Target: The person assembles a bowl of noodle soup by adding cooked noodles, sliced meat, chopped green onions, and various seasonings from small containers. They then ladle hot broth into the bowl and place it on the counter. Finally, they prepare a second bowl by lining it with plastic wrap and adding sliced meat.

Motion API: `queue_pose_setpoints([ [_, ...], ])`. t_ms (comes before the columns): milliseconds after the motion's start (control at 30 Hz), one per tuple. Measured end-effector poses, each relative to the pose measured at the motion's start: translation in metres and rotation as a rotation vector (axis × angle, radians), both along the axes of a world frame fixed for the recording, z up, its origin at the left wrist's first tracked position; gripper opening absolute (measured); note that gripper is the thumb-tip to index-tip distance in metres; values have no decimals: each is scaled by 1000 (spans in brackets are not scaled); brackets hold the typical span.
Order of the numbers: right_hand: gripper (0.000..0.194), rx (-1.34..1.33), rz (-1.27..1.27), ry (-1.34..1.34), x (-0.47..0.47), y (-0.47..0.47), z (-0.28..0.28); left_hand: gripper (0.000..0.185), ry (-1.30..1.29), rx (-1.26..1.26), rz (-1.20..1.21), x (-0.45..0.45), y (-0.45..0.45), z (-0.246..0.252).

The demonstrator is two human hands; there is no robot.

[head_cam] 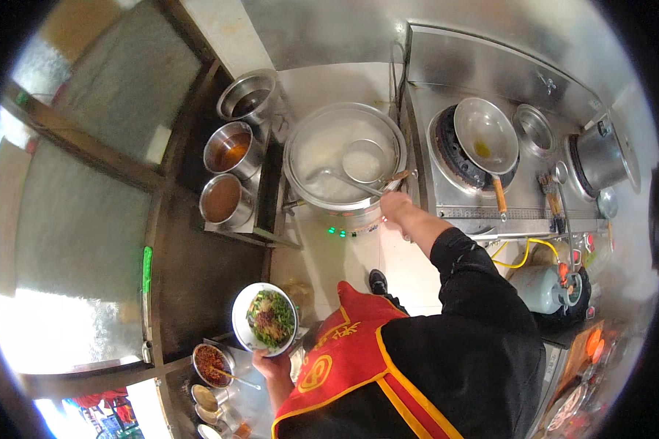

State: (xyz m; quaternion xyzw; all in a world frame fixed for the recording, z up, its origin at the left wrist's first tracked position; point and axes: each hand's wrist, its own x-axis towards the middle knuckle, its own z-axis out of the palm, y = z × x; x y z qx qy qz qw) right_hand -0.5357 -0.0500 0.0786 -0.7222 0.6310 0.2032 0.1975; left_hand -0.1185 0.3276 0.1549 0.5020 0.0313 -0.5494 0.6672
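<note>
My left hand (273,365) grips the edge of a white bowl (240,320). Chopped greens (274,313) with a reddish-brown seasoning in the middle lie in it. My right hand (397,207) is closed around the handle of a metal ladle (351,181), whose head reaches into a large round steel pot (292,175). Pale, cloudy liquid (321,145) fills the pot. Beside the ladle, a round strainer (364,160) with a wooden handle rests in the liquid, its handle over the pot's near right rim.
Left of the pot, several steel pots stand on a shelf, one with orange-brown liquid (230,152). A wok (486,137) sits on a stove burner at right. A gas cylinder (541,288) stands below. Near the bowl is a container of red chili seasoning (211,363).
</note>
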Motion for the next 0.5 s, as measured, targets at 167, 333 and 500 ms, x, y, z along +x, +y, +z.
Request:
queue_pose_setpoints([
  [167,35,38,38,-155,-25,27,-8,84,39,-145,-164,-31,-86,2],
  [333,29,-338,-363,-466,-33,119,5,74,72,-28,-332,-18,-172,-49],
  [500,20,-167,-768,-734,-29,136,33,49,137,175,-458,-19,-270,-125],
])
